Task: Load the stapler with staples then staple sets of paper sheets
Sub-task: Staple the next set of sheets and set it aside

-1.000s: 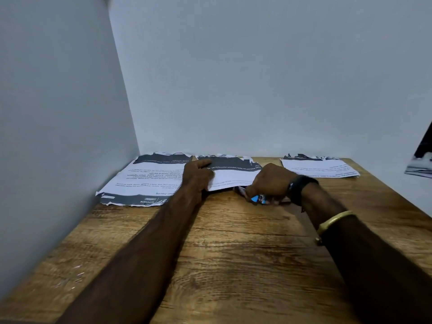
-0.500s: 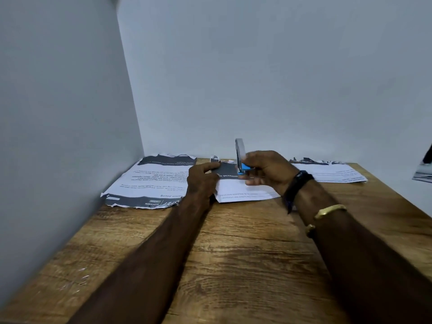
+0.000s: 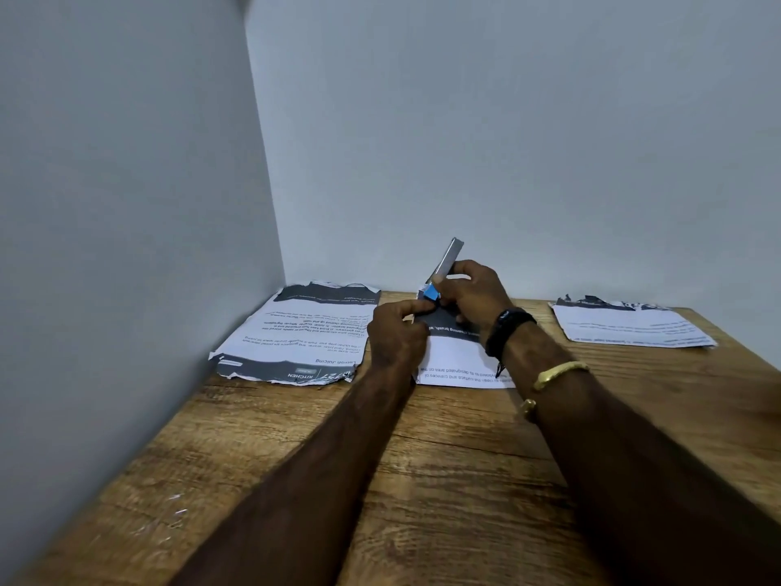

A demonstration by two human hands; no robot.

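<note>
A small blue and silver stapler [image 3: 443,268] is held above the far edge of the middle set of paper sheets [image 3: 456,361]. Its silver arm tilts up and to the right, and its blue end points down at the sheets. My right hand [image 3: 473,293] is closed around the stapler. My left hand [image 3: 397,336] rests on the left edge of the middle sheets, its index finger reaching to the stapler's blue end. The far part of those sheets is hidden behind both hands.
A larger set of printed sheets [image 3: 304,332] lies in the back left corner by the wall. Another set [image 3: 625,323] lies at the back right. All rest on a wooden table [image 3: 443,480] closed in by grey walls at the left and back.
My right hand lifted the stapler from the table at the sheets' near edge to their far edge, and its silver arm now tilts right. The left hand stayed on the sheets.
</note>
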